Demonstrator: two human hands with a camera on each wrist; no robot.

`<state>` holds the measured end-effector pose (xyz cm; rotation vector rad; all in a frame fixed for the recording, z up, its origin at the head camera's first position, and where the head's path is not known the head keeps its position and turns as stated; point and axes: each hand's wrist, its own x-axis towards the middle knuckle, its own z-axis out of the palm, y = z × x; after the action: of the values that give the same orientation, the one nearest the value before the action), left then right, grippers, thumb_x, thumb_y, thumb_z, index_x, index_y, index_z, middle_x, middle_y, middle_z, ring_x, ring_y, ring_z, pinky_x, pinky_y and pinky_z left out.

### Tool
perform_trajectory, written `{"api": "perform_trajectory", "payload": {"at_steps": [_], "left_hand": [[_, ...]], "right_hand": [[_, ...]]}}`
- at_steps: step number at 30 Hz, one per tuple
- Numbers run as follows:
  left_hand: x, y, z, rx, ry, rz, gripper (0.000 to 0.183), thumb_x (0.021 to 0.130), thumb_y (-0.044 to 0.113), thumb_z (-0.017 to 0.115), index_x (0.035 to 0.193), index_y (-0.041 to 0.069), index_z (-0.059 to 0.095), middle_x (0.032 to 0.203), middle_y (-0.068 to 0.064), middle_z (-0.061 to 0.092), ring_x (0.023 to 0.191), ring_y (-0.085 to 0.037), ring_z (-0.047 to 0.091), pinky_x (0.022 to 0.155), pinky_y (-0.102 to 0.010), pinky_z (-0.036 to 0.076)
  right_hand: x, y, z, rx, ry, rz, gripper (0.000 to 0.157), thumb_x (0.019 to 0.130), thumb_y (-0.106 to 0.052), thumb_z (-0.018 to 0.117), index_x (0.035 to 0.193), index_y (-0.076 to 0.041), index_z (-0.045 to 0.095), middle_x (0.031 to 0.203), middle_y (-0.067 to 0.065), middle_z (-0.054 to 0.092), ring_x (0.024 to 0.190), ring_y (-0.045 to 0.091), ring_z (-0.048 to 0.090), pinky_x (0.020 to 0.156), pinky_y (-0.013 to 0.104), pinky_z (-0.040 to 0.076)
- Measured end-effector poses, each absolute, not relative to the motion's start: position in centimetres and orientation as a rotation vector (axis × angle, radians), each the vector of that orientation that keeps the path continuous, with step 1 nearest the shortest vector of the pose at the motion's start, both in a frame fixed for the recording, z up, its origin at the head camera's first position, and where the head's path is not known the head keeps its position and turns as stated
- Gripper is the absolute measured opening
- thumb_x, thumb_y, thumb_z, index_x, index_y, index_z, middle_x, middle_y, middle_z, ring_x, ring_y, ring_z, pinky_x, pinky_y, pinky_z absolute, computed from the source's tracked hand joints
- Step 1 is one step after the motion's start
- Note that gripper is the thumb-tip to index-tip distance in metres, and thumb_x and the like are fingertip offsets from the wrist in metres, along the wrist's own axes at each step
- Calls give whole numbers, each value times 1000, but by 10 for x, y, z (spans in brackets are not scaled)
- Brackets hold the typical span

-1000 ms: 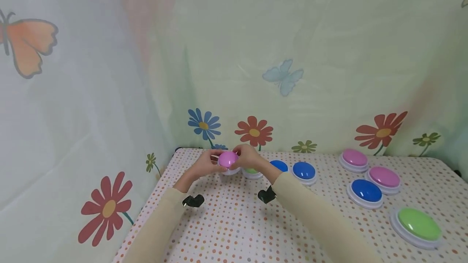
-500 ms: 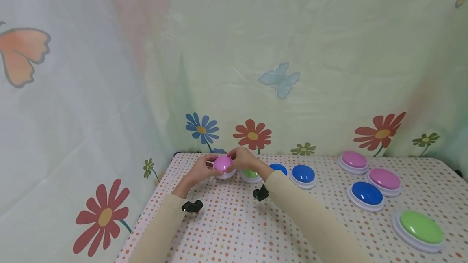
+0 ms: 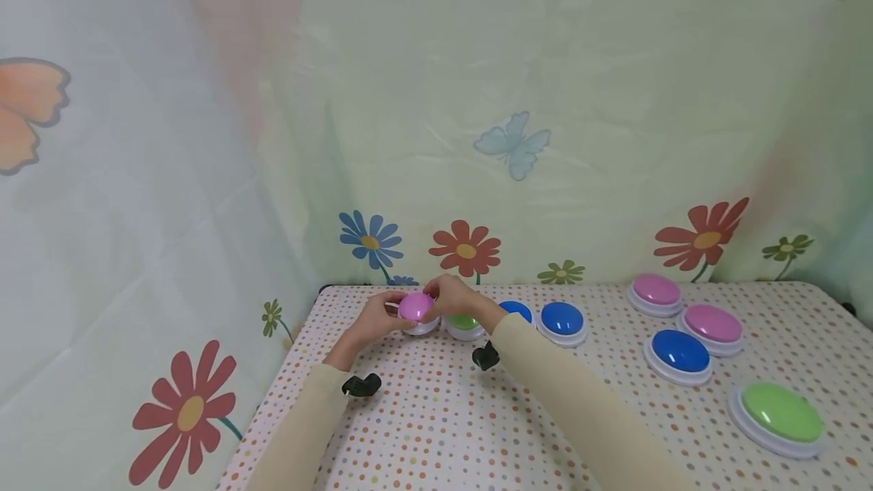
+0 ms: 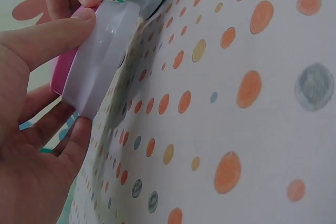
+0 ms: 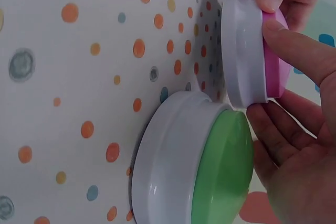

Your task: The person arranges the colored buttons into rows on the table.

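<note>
Both hands hold a pink push button point(image 3: 416, 307) with a white round base, at the far left of the table. My left hand point(image 3: 371, 320) grips it from the left, its thumb on the near side of the rim in the left wrist view. From the right, my right hand point(image 3: 453, 298) grips the same button, thumb and fingers around its edge. The white base point(image 4: 100, 51) is at the tabletop; whether it rests fully on it, I cannot tell. Just right of it sits a green button point(image 5: 223, 171), partly hidden by the right hand in the head view.
Along the back stand two blue buttons point(image 3: 561, 318), one partly behind the right forearm. Farther right are two pink buttons point(image 3: 713, 323), a blue button point(image 3: 680, 351) and a larger-looking green button point(image 3: 780, 411). A flowered curtain point(image 3: 409, 135) hangs behind the dotted table point(image 3: 436, 430).
The pink button has come down slightly and shifted a little left in both hands, then stayed nearly still. The head view has turned slightly. The other buttons keep their places.
</note>
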<state>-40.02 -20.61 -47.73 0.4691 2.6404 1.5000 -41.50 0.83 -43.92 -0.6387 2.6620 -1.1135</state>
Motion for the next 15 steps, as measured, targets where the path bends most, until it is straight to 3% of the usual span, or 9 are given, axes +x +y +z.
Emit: {"api": "perform_trajectory", "payload": {"at_steps": [15], "left_hand": [[-407, -202, -485, 496, 2545, 1528, 61, 76, 24, 84, 128, 5, 59, 120, -8, 60, 103, -24, 60, 81, -36, 54]], "right_hand": [[-413, 13, -440, -554, 2686, -1053, 46, 76, -22, 85, 116, -7, 68, 104, 2, 66, 96, 19, 58, 85, 37, 51]]}}
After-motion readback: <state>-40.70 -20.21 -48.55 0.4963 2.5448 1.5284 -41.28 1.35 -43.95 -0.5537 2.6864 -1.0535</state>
